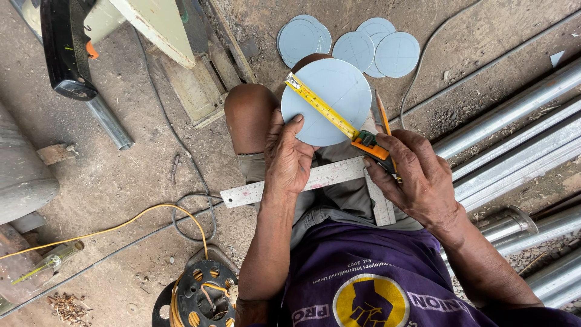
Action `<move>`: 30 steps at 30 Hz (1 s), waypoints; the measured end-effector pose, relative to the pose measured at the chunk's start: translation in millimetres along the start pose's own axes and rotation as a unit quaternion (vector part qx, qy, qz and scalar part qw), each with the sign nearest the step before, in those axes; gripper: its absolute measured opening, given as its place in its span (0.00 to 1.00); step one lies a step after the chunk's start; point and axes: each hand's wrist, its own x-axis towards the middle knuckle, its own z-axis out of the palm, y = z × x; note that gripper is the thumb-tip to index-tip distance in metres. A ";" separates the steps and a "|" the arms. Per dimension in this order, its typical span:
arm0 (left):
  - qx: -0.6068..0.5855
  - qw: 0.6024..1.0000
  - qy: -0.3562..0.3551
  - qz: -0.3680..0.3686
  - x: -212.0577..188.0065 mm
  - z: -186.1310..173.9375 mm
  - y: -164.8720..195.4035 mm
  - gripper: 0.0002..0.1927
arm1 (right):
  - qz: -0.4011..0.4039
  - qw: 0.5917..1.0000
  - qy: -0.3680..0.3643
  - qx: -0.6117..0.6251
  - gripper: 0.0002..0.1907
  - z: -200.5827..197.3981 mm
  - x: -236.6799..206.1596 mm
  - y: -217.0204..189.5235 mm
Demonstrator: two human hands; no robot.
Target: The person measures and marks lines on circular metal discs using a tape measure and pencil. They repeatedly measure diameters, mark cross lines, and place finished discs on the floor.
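Measuring a disc on the lap.
Left hand [289, 158] pinching grey disc [327, 102], thumb on top; right hand [416, 177] curled around tape measure [365, 142] and pencil [384, 121], tape stretched across disc.

A rough metal workshop, floor-level. Bare dirt-and-concrete floor [121, 175] strewn with shavings; galvanised steel pipes [514, 139] stacked along one edge; cut grey discs [357, 42] piled nearby; a cable reel [203, 297] with yellow cord; a steel square [321, 178] and tape measure [330, 115] in use.
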 end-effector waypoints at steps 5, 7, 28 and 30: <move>-0.001 1.000 0.026 -0.001 -1.6 5.5 4.4 0.08 | -0.004 1.000 -0.024 0.010 0.24 0.7 1.9 0.0; 0.003 0.999 0.044 0.004 -0.1 5.9 3.6 0.08 | -0.005 1.000 -0.026 0.006 0.25 1.1 1.8 1.0; 0.104 0.990 0.076 0.050 -0.5 24.4 -12.1 0.24 | 0.015 0.999 -0.022 -0.017 0.27 2.2 -8.5 -0.5; 0.102 0.990 0.072 0.060 -2.7 25.4 -14.0 0.23 | 0.026 0.999 -0.035 -0.007 0.27 -0.6 -9.6 -2.1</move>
